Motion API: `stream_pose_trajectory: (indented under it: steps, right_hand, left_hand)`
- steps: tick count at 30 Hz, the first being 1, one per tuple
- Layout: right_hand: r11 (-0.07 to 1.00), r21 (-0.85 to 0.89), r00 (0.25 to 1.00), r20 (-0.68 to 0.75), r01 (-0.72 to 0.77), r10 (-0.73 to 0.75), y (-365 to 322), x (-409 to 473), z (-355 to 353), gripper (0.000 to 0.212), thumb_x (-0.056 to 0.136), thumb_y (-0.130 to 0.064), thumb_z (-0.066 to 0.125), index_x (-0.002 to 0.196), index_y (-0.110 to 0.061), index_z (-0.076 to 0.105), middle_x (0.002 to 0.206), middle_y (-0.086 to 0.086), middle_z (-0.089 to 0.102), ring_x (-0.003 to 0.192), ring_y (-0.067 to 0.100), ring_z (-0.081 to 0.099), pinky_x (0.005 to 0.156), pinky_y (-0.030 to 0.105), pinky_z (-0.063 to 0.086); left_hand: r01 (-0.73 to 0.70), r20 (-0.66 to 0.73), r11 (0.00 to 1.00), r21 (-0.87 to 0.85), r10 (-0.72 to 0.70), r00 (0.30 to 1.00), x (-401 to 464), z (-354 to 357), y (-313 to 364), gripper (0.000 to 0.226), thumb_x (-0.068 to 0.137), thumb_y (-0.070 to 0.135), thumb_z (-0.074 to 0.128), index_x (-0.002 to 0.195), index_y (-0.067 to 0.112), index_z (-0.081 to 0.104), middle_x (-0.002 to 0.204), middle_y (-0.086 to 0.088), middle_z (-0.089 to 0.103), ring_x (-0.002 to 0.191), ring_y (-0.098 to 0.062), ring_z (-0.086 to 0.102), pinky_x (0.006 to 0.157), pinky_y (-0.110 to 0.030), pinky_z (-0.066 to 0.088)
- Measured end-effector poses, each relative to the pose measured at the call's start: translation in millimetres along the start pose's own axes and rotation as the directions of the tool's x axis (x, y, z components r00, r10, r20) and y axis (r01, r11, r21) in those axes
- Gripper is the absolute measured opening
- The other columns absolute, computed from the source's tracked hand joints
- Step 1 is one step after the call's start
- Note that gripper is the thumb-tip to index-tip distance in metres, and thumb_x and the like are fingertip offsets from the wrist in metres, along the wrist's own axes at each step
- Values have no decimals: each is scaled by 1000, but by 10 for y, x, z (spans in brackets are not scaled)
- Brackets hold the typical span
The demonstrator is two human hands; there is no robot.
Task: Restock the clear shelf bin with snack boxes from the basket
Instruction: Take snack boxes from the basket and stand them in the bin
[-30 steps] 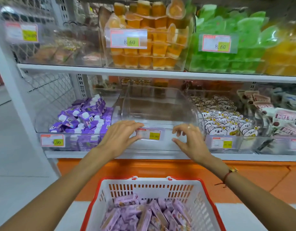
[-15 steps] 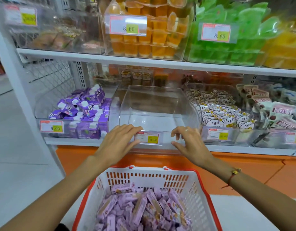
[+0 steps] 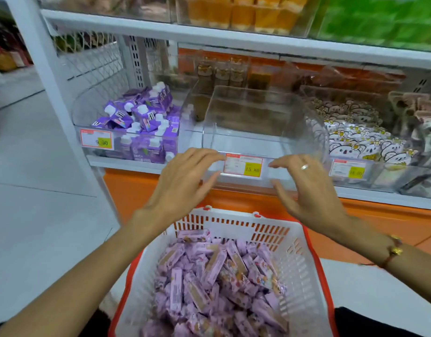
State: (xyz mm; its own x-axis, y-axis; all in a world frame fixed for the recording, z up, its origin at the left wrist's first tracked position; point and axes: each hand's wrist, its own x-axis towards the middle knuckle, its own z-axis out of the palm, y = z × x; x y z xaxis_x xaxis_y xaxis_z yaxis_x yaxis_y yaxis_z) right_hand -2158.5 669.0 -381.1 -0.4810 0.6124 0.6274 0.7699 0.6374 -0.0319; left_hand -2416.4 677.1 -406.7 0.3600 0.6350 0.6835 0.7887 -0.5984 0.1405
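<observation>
**Hands at the front of an empty clear bin, snack basket below**

We stand facing a white store shelf (image 3: 233,41). At its middle sits the clear shelf bin (image 3: 258,122), with nothing inside, its front edge jutting slightly past the shelf lip. A red-and-yellow price tag (image 3: 242,165) reading 15.80 is fixed to its front wall.

Our left hand (image 3: 182,181) is at the bin's front left corner, fingers extended and relaxed over the rim, thumb below. Our right hand (image 3: 304,186), wearing a ring, mirrors it at the front right, fingers gently bent, gripping nothing. We cannot tell whether either hand actually touches the plastic.

Directly beneath our hands is a white basket with a red rim (image 3: 302,259), heaped with pale purple snack boxes (image 3: 209,276).

To the left of the clear bin, another bin holds purple drink cartons (image 3: 141,115). To the right, a bin holds koala-print packets (image 3: 362,142).
</observation>
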Motion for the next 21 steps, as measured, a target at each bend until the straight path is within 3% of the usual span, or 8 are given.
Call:
stream_pose_trajectory:
  steps: [2,3,6,8,11,14,17,21]
  right_hand:
    - [992,0,978,167,127,-125,-115,-120,177,21,89,-27,47,105,-17,58,97,2,66,89,21,59,73,34,48]
    - [993,10,940,323,118,-115,-164,-206,335,20,90,-26,47,104,-18,59,96,1,67,86,22,62,69,32,50]
    - [976,-91,619,760,-199,197,-242,-560,1040,23,96,-22,43,112,-18,59,111,4,66,95,25,63,76,31,51]
    - [865,-120,438,823,-487,361,-269,-888,1553,25,100,-21,39,115,-14,58,106,7,65,91,27,61,72,30,46]
    - [624,-46,365,776,-780,514,-293,-1361,2135,36,102,-28,40,131,-7,47,93,7,60,88,32,58,74,37,46]
    - [635,-56,404,729,-770,553,-337,-1733,2499,56,102,-26,40,150,-12,16,123,18,54,101,34,52,76,35,35]
    - [573,-24,440,615,-819,655,-355,-1788,2600,49,101,-26,47,146,-15,33,116,17,57,101,34,51,83,40,40]
    - [558,75,473,631,-826,615,-226,-1658,2446,26,96,-19,54,117,-6,62,94,16,61,85,32,55,71,39,41]
  left_hand:
    - [189,-69,975,-113,-197,978,-418,154,-15,17,93,28,52,108,27,59,103,15,61,92,-4,55,76,-22,45]
    - [325,1,932,-163,-329,944,-644,285,-39,14,93,25,53,104,29,61,99,17,62,86,-3,56,71,-23,48]
    - [682,445,714,-155,-566,694,-1232,799,-145,19,95,18,52,106,27,64,104,9,68,83,-8,60,69,-26,51]
    - [756,623,647,-98,-553,554,-1510,1131,-168,17,95,22,51,106,26,65,98,7,69,80,-12,62,58,-14,43]
    - [778,682,627,-52,-546,486,-1707,1507,-71,18,89,44,57,90,27,63,74,14,59,73,-8,60,54,-9,38]
    - [696,681,718,21,-520,516,-1762,1800,101,35,80,61,59,90,28,56,83,11,58,77,-10,58,64,-23,47]
    - [588,665,792,163,-528,527,-1664,1911,169,42,78,54,64,100,20,57,99,3,62,91,-17,59,68,-27,48]
    - [598,741,780,188,-512,435,-1536,1842,101,36,86,43,61,111,17,56,104,-3,66,89,-21,63,72,-30,50]
